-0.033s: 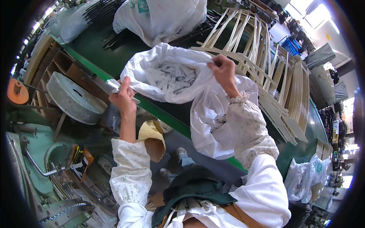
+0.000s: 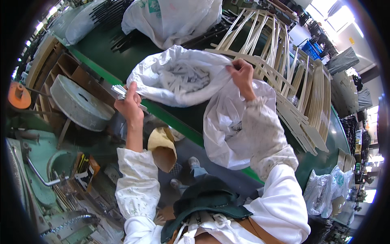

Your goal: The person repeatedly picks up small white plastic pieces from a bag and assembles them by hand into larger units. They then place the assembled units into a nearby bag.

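Note:
A white woven plastic bag (image 2: 185,100) sits on the green table with its mouth spread open. Inside it lie several small, flat, whitish pieces (image 2: 187,79), slightly blurred. My left hand (image 2: 131,106) is closed around a small bundle of thin pale strips (image 2: 119,92) at the bag's left rim; its thumb is against the bag's edge. At the right rim, my right hand (image 2: 242,77) pinches the white plastic between thumb and fingers. A second white bag (image 2: 223,148) slumps at the table's edge under my right forearm, with more small pieces partly showing.
Long cream-coloured slats (image 2: 302,118) are stacked on the right of the green table (image 2: 162,118). A large stuffed white bag (image 2: 172,22) and black rods (image 2: 109,14) are at the back. On the left stand a round grey metal drum (image 2: 81,103) and green machinery (image 2: 40,171).
My hands have moved slightly apart, the left one leftward and the right one rightward. The bag's rim is stretched wider and its front edge sits a little higher.

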Tool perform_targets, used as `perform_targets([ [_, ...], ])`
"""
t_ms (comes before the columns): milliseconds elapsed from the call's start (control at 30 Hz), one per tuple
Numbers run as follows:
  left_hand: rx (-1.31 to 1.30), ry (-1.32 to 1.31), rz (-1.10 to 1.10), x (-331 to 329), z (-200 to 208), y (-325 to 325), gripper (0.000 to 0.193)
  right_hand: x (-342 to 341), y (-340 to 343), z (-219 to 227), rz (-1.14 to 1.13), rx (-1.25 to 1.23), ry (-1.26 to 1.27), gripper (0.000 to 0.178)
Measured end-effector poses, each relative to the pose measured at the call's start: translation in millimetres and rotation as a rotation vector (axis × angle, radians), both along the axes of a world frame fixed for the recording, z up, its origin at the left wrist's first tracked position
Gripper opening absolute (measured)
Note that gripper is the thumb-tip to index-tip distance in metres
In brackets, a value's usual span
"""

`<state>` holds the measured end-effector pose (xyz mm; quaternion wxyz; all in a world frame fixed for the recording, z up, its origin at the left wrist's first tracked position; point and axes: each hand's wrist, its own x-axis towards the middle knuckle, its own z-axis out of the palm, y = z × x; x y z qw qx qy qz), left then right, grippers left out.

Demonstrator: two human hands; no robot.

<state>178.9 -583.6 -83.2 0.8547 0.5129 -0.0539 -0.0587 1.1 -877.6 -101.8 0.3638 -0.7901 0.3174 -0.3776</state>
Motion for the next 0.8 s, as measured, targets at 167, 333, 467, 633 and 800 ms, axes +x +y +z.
perform_targets([
  [167,-0.003,0.196,-0.048,13.3,-29.5,9.8,0.03,4.3,-16.0,-4.2,-0.069,-0.073,0.355,0.018],
  [333,-0.011,0.208,-0.219,-31.5,-6.9,-8.8,0.032,-21.9,67.0,-1.4,0.77,-0.611,0.334,0.039],
  [467,0.004,0.214,-0.23,-26.0,2.2,12.5,0.04,-55.8,59.3,49.9,0.395,-0.617,0.309,0.023],
  [633,0.434,-0.391,0.104,-122.5,-64.9,31.1,0.023,-183.6,40.5,-1.9,0.657,-0.455,0.796,0.009],
  [800,1.285,-1.219,-0.892,-235.0,-57.9,-16.3,0.045,-244.7,105.3,-70.0,0.634,-0.701,0.933,0.016],
])
